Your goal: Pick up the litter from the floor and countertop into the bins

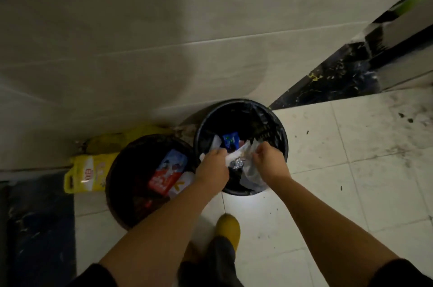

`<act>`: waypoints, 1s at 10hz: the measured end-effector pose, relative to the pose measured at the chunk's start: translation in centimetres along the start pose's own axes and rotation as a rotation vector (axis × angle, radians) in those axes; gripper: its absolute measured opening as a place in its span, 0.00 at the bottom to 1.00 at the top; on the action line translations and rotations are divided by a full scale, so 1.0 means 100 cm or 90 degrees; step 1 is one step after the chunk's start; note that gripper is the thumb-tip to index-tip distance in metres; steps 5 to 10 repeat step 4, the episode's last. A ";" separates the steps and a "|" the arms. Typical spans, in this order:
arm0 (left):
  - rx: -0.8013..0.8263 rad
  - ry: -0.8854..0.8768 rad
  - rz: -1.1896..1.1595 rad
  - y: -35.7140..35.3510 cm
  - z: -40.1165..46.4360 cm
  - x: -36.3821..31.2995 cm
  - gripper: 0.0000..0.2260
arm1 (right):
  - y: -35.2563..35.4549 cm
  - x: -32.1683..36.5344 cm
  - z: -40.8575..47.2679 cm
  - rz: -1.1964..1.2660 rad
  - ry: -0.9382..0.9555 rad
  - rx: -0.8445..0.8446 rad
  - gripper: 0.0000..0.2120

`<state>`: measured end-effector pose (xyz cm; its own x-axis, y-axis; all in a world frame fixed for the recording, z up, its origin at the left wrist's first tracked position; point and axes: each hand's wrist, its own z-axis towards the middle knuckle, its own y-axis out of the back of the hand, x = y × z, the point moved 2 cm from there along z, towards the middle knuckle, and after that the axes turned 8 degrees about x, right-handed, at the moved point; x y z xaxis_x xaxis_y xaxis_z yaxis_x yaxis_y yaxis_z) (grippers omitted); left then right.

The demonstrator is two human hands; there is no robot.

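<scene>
Two round bins stand on the floor against the wall. The right black bin (241, 105) has a black liner and holds a blue packet (230, 141) and white paper. Both of my hands hover over its opening. My left hand (212, 166) pinches a white paper scrap (232, 158). My right hand (269, 161) grips a clear plastic wrapper (251, 173) with a crumpled foil piece (237, 165) beside it. The left dark bin (121, 158) holds a red and blue carton (167, 175) and other litter.
A yellow bag (86, 175) lies on the floor left of the bins, with another yellow bag (121, 138) behind it by the wall. My yellow shoe (228, 230) stands below the bins. A dark speckled counter edge (332, 80) runs at the upper right. Small dark specks dot the white tiles.
</scene>
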<state>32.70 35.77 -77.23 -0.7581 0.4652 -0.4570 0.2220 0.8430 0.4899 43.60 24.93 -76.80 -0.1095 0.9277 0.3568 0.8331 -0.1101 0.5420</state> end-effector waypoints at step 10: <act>0.089 0.147 -0.045 -0.121 0.216 0.052 0.18 | -0.105 -0.083 0.195 -0.090 -0.037 0.158 0.23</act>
